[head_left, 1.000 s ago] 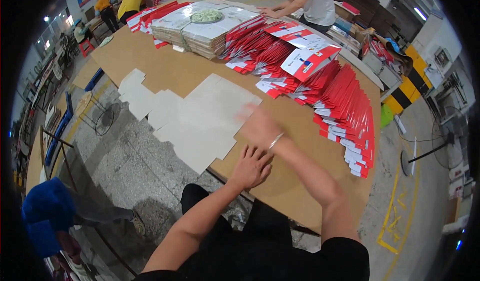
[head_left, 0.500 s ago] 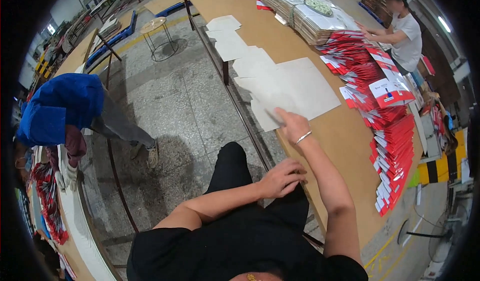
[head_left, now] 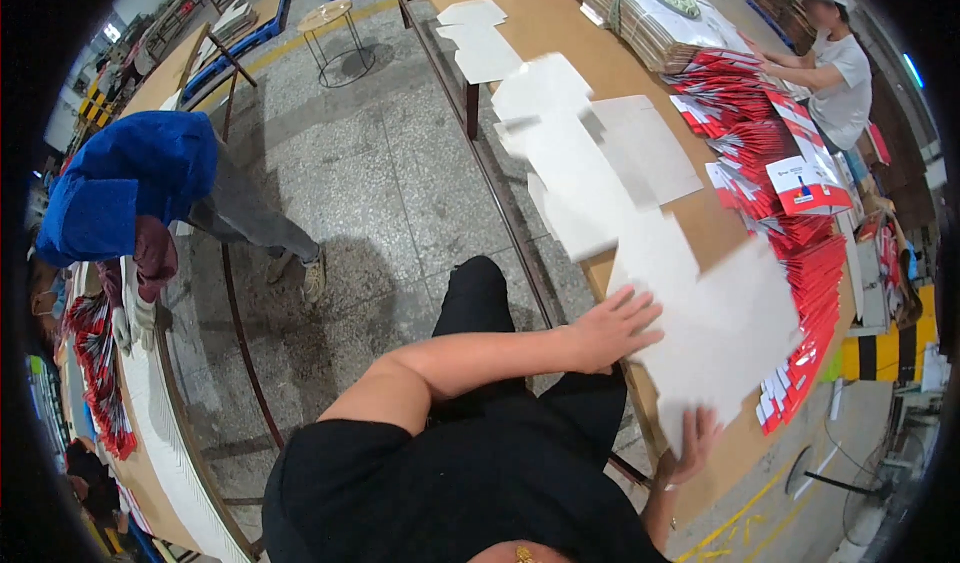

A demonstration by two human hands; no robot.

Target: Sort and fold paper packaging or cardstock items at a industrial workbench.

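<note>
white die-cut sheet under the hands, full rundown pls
The white die-cut sheet is a flat, thin piece of what looks like card with stepped, notched edges, blank on its visible face. It lies tilted over the brown table edge, overlapping red printed cartons. The left hand presses its near edge; the right hand grips its lower corner from beneath.

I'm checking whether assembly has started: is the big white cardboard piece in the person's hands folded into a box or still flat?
Flat. The white cardboard blank lies spread over the table edge, left hand on top, right hand under its near edge.
</note>
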